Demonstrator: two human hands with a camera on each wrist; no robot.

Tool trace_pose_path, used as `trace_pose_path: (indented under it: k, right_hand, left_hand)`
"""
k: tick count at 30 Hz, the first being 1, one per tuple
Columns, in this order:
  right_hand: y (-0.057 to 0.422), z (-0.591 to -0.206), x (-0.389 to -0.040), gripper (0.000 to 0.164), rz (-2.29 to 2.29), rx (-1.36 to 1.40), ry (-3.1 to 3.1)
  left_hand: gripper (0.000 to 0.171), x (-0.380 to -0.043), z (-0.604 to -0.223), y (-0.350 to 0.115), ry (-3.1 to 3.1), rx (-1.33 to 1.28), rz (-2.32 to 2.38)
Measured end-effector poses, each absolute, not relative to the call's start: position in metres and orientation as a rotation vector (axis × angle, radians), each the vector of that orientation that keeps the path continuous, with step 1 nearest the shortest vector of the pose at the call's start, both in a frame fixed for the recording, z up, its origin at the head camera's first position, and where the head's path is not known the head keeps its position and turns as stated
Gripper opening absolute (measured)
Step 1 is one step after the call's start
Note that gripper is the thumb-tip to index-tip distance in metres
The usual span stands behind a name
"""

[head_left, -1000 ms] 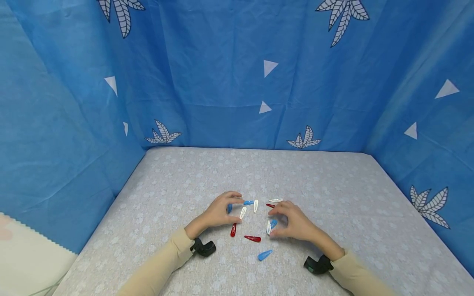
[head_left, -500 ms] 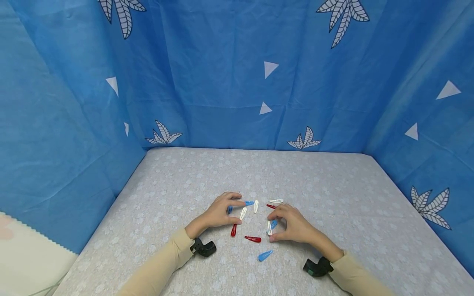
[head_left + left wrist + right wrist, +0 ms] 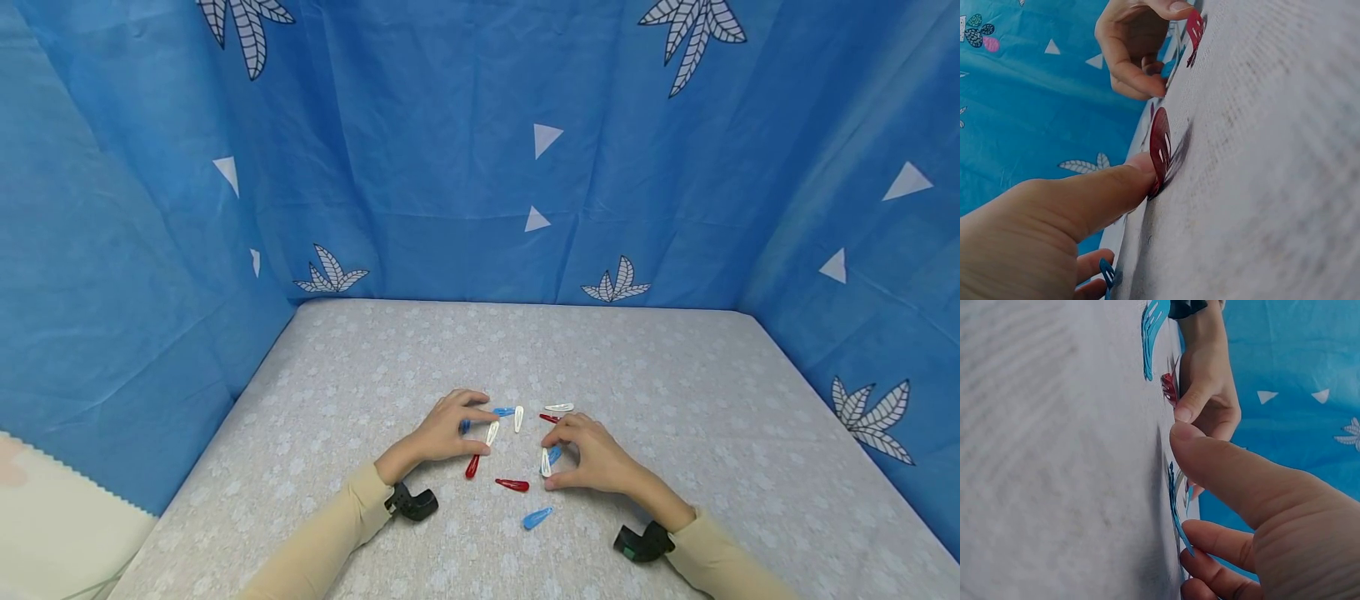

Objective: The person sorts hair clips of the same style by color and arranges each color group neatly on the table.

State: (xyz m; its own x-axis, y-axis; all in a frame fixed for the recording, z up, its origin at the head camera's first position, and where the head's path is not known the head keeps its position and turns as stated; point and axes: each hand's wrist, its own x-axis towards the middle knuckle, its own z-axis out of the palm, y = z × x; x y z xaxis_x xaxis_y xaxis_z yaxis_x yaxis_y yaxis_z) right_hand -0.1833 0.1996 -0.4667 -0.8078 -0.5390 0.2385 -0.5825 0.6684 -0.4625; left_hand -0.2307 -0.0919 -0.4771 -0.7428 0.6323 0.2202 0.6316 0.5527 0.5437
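Observation:
Several small hair snap clips lie on the table. My left hand (image 3: pixel 445 429) rests with thumb and fingers apart around a white clip (image 3: pixel 492 432); its thumb tip meets a red clip (image 3: pixel 1160 140) in the left wrist view. The fingers of that hand are by a blue clip (image 3: pixel 1107 272). My right hand (image 3: pixel 596 457) curves around another white clip (image 3: pixel 545 462), fingertips near one end and thumb near the other. Behind that clip is a blue clip (image 3: pixel 554 454); in the right wrist view a blue clip (image 3: pixel 1177 506) reaches the fingers, which stand apart from the thumb.
Between the hands are a red clip (image 3: pixel 513 484), a blue clip (image 3: pixel 537 517) and a white clip (image 3: pixel 519 419). Farther back lie another white clip (image 3: pixel 558 407) and a red clip (image 3: pixel 550 417). Blue curtains (image 3: pixel 465 167) surround the patterned tablecloth (image 3: pixel 637 358).
My right hand's fingers and thumb have drawn in closer around the white clip. The red clip at my left thumb has turned slightly; the left hand stays almost in place.

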Motion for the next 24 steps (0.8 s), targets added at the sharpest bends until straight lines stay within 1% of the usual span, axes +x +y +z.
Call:
trace_pose_path:
  k: [24]
  right_hand:
    - [0.1955, -0.4691, -0.1829, 0.042, 0.856, 0.896, -2.825]
  left_hand:
    - [0.047, -0.2313, -0.4802, -0.0922, 2.767, 1.103, 0.995]
